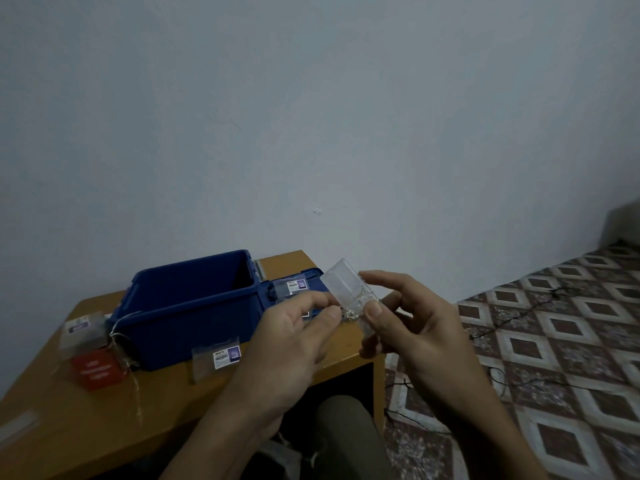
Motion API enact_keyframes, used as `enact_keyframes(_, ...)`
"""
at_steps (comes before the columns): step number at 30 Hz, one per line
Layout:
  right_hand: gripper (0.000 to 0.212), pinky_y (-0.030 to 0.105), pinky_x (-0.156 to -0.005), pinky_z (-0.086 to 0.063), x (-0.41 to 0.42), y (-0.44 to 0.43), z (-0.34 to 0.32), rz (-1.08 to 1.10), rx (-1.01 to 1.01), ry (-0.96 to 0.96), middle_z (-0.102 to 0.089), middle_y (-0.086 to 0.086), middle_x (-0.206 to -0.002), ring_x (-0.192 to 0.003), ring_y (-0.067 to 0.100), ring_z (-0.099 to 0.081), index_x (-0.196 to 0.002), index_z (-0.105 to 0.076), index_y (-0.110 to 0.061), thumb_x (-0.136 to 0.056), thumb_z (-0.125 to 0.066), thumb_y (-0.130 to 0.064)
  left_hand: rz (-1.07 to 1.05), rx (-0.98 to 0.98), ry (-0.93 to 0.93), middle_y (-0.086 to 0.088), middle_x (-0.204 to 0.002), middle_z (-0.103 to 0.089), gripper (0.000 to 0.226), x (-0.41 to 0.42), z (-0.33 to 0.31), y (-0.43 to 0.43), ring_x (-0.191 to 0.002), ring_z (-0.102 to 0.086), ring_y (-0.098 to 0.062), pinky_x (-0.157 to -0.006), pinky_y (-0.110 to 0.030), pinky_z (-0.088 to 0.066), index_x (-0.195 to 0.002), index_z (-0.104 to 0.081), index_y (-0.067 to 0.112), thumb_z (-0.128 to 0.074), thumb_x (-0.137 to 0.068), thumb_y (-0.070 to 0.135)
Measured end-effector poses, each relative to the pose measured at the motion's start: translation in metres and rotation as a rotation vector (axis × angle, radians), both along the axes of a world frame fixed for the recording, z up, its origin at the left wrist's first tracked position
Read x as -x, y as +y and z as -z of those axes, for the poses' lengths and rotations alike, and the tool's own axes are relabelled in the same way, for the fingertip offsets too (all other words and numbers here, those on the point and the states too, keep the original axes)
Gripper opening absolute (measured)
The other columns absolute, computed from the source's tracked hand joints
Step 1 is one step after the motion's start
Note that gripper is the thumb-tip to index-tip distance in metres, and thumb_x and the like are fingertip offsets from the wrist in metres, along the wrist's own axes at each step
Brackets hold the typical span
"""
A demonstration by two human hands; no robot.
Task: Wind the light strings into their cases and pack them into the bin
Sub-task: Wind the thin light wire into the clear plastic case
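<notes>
My right hand [420, 327] grips a clear plastic case [346, 284] between thumb and fingers, tilted, above the table's right end. My left hand [294, 332] pinches a small bundle of thin light string [350, 311] at the case's lower edge. The open blue bin [194, 306] stands on the wooden table [86, 424] just left of my hands; I see nothing inside it. Its blue lid [313, 273] lies to its right with a labelled clear case [294, 285] on it. Another labelled case [218, 358] lies in front of the bin.
At the table's left are a clear case [83, 329] and a red packet [97, 370], with loose light string [133, 382] trailing from them toward the front. A dark wire [498, 379] runs over the patterned floor [554, 341] on the right. A wall stands behind.
</notes>
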State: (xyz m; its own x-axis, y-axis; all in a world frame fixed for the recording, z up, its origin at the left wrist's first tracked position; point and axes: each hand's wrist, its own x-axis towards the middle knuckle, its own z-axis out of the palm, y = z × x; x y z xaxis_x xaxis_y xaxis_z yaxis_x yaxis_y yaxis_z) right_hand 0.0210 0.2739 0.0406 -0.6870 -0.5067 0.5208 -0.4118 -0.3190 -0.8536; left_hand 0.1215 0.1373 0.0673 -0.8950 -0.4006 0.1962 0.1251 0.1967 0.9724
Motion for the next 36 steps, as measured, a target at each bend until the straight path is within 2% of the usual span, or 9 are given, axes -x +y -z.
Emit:
enact_keyframes(3, 0.024, 0.044, -0.065, -0.06, 0.002, 0.001, 0.0, -0.024, 0.003, -0.031, -0.061, 0.009, -0.072, -0.062, 0.029, -0.069, -0.111, -0.07, -0.026, -0.088, -0.067, -0.023, 0.018, -0.035, -0.013, 0.005, -0.048, -0.037, 0.02, 0.0, 0.002, -0.004, -0.041, -0.026, -0.009, -0.044, -0.026, -0.021, -0.114, -0.067, 0.028, -0.054, -0.1, 0.027)
enact_keyframes(8, 0.019, 0.053, -0.065, -0.06, 0.002, 0.004, -0.002, -0.033, -0.001, -0.079, -0.06, 0.016, -0.075, -0.059, 0.03, -0.068, -0.105, -0.07, -0.021, -0.086, -0.069, -0.023, 0.061, -0.099, -0.025, 0.001, -0.05, -0.032, 0.021, 0.001, 0.006, -0.007, -0.042, -0.021, -0.012, -0.047, -0.031, -0.015, -0.116, -0.068, 0.022, -0.055, -0.1, 0.025)
enact_keyframes(11, 0.02, 0.05, -0.065, -0.061, 0.0, 0.004, -0.004, -0.033, -0.013, -0.082, -0.06, 0.016, -0.076, -0.06, 0.03, -0.069, -0.106, -0.07, -0.021, -0.086, -0.068, -0.023, 0.04, -0.076, -0.02, 0.001, -0.051, -0.034, 0.018, 0.001, 0.006, -0.007, -0.043, -0.023, -0.012, -0.047, -0.032, -0.015, -0.111, -0.069, 0.026, -0.054, -0.1, 0.027)
enact_keyframes(18, 0.016, 0.047, -0.066, -0.061, 0.0, 0.0, -0.001, -0.002, 0.014, -0.062, -0.063, 0.006, -0.075, -0.062, 0.029, -0.067, -0.106, -0.071, -0.023, -0.092, -0.066, -0.017, 0.018, -0.019, -0.021, 0.004, -0.05, -0.036, 0.018, 0.002, 0.006, -0.005, -0.042, -0.027, -0.01, -0.045, -0.029, -0.021, -0.113, -0.065, 0.027, -0.052, -0.101, 0.028)
enact_keyframes(22, 0.019, 0.042, -0.065, -0.059, 0.002, -0.001, 0.001, 0.001, 0.047, -0.118, -0.063, 0.008, -0.079, -0.064, 0.025, -0.064, -0.108, -0.073, -0.022, -0.091, -0.065, -0.019, 0.024, 0.111, -0.054, 0.004, -0.056, -0.044, 0.018, 0.001, 0.009, -0.008, -0.052, -0.04, -0.012, -0.051, -0.027, -0.036, -0.112, -0.063, 0.029, -0.049, -0.102, 0.029)
enact_keyframes(25, 0.023, 0.037, -0.066, -0.057, 0.002, 0.001, -0.001, -0.04, 0.053, -0.182, -0.06, 0.02, -0.086, -0.065, 0.025, -0.061, -0.106, -0.075, -0.022, -0.085, -0.066, -0.025, -0.006, 0.23, -0.073, 0.007, -0.057, -0.049, 0.024, 0.001, 0.013, -0.012, -0.057, -0.046, -0.011, -0.059, -0.024, -0.043, -0.099, -0.067, 0.02, -0.047, -0.101, 0.032)
enact_keyframes(30, 0.027, 0.028, -0.059, -0.054, 0.003, 0.006, -0.004, -0.136, 0.08, -0.299, -0.056, 0.034, -0.103, -0.066, 0.027, -0.057, -0.108, -0.075, -0.015, -0.083, -0.067, -0.021, -0.006, 0.24, -0.091, 0.003, -0.062, -0.055, 0.028, 0.0, 0.013, -0.013, -0.054, -0.047, -0.011, -0.055, -0.024, -0.042, -0.091, -0.064, 0.015, -0.047, -0.1, 0.034)
enact_keyframes(32, 0.024, 0.028, -0.056, -0.053, 0.004, 0.008, -0.005, -0.223, 0.092, -0.335, -0.057, 0.034, -0.102, -0.063, 0.026, -0.055, -0.109, -0.074, -0.009, -0.087, -0.074, -0.018, -0.023, 0.244, -0.087, 0.003, -0.063, -0.057, 0.027, 0.0, 0.015, -0.013, -0.054, -0.048, -0.011, -0.055, -0.025, -0.042, -0.09, -0.064, 0.015, -0.048, -0.1, 0.034)
enact_keyframes(36, 0.041, 0.03, -0.053, -0.052, 0.009, 0.011, -0.002, -0.388, 0.083, -0.338, -0.064, 0.018, -0.091, -0.059, 0.021, -0.055, -0.111, -0.072, -0.005, -0.075, -0.075, -0.026, 0.004, 0.274, -0.133, 0.006, -0.064, -0.059, 0.027, 0.002, 0.015, -0.015, -0.057, -0.053, -0.007, -0.058, -0.021, -0.046, -0.091, -0.067, 0.017, -0.05, -0.1, 0.037)
